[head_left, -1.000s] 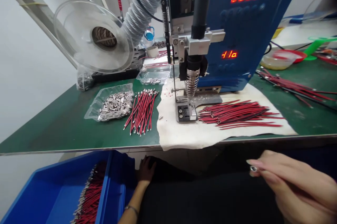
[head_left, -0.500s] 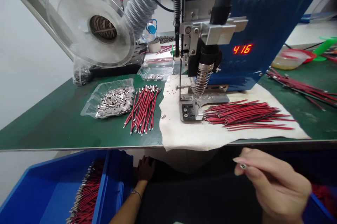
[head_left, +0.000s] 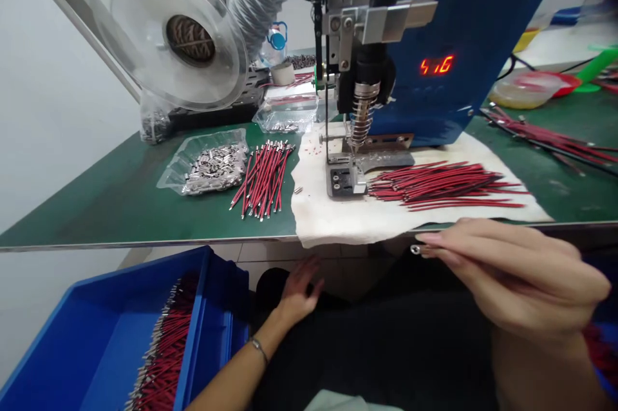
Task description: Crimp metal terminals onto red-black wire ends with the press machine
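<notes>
- Right hand (head_left: 516,269), four o'clock, pinches a tiny round silver metal connector (head_left: 416,249)!
- Left hand (head_left: 298,292), six o'clock: fingers loosely spread, nothing visible in it.
- Partway, I'd judge: thin red-and-black wires (head_left: 449,187), seemingly uncapped, at three; silver-capped bundle (head_left: 264,180) at nine, more inside a blue plastic bin (head_left: 120,292) at eight.

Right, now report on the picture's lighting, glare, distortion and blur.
Head view: pale light over the green table, with the black clothing below it losing detail; head view again: red digits glowing on the blue machine, whose slanting right side suggests wide-lens distortion; also head view: whitish sheen on the clear funnel, and the right hand looking slightly soft.
</notes>
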`<state>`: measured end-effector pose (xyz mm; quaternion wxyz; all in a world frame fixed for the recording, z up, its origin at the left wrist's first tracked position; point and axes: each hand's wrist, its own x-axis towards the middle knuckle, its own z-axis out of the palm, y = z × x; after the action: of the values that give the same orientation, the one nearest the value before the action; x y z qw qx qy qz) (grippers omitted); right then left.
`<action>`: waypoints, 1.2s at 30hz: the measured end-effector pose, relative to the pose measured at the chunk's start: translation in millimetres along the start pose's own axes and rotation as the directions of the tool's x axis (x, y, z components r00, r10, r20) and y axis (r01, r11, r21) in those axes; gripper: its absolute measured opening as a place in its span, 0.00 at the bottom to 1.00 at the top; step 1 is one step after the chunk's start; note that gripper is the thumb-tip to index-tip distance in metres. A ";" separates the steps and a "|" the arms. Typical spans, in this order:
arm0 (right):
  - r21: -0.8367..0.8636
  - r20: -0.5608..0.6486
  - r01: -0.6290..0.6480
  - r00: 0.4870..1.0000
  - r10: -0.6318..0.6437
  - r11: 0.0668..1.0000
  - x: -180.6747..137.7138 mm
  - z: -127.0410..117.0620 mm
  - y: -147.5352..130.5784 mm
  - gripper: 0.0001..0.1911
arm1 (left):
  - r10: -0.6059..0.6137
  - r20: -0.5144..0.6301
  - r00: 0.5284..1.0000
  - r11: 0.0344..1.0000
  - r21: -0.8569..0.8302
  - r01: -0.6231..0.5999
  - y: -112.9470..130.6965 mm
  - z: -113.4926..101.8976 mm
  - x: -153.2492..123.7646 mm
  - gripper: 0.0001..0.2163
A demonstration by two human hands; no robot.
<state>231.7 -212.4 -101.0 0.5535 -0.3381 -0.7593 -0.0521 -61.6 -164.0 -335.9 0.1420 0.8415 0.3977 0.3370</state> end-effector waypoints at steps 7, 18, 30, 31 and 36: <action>-0.116 -0.088 -0.053 0.995 0.043 0.992 -2.9 -2.1 16.1 0.26 | 0.556 -0.376 0.742 0.803 0.012 -0.596 133.5 -106.4 95.3 0.06; -0.159 0.198 0.043 0.980 -0.011 0.986 69.5 -3.5 41.8 0.06 | 0.447 -0.459 0.768 0.888 0.329 -0.320 130.4 -179.0 186.1 0.05; -0.031 0.401 -0.092 0.911 0.096 0.995 99.5 18.1 64.9 0.04 | 0.510 -0.279 0.813 0.832 0.399 -0.385 110.9 -170.2 210.1 0.05; -0.031 0.407 -0.077 0.910 0.083 0.997 99.3 19.4 66.0 0.04 | 0.493 -0.255 0.832 0.837 0.400 -0.374 110.2 -170.4 209.1 0.05; -0.056 0.427 0.013 0.904 0.012 0.998 98.4 22.2 70.1 0.06 | 0.486 -0.184 0.854 0.830 0.405 -0.384 113.0 -169.0 209.4 0.05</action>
<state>238.3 -103.8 -44.0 0.3637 -0.3570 -0.8604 0.0015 -16.1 -81.4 -59.7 -0.1506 0.8655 0.2634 0.3987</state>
